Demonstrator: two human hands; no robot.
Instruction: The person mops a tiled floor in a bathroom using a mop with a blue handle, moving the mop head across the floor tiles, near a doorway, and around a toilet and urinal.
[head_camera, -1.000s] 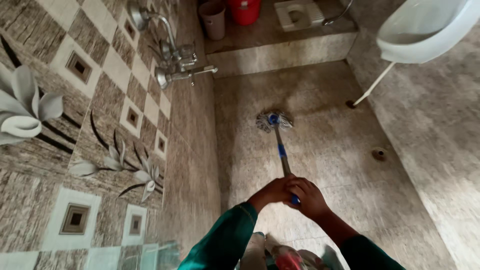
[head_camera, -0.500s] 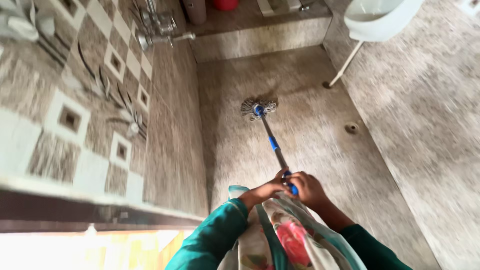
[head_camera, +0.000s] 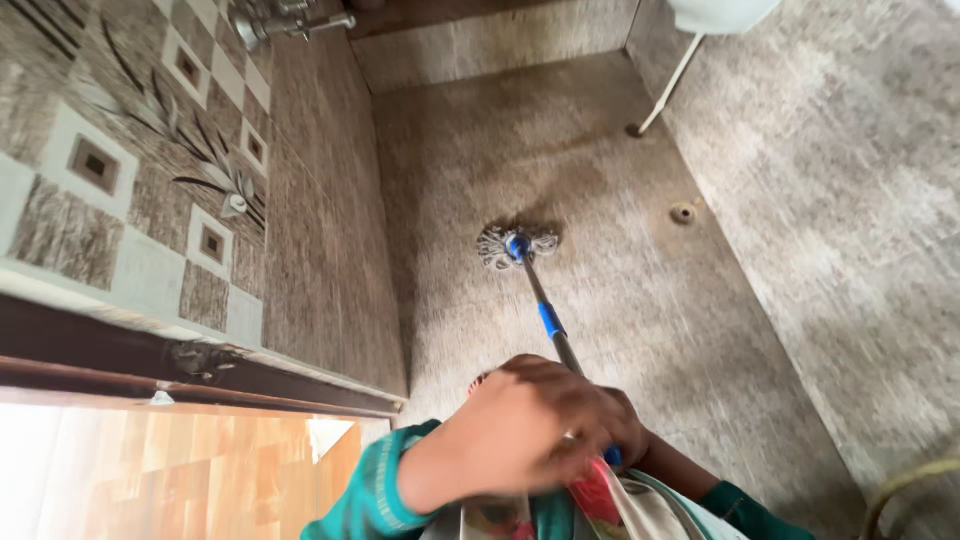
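Note:
A mop with a grey string head (head_camera: 515, 245) rests on the mottled grey floor tiles (head_camera: 620, 300). Its metal handle with blue collars (head_camera: 548, 318) runs back toward me. My left hand (head_camera: 520, 430) is closed over the top of the handle, close to the camera. Behind it, my right hand (head_camera: 625, 440) is mostly hidden; its fingers wrap the blue grip at the handle's end. Both arms wear teal sleeves, and a floral cloth hangs below them.
A patterned tiled wall (head_camera: 200, 180) stands at the left with a metal tap (head_camera: 285, 20) near the top. A white basin's drain pipe (head_camera: 668, 85) drops to the floor top right. A round floor drain (head_camera: 683, 213) lies right of the mop. A dark door frame (head_camera: 150, 360) crosses lower left.
The view has tilted down and pulled back; the buckets and raised step left the frame. My hands rose closer to the camera, still on the handle. A doorway edge came into view.

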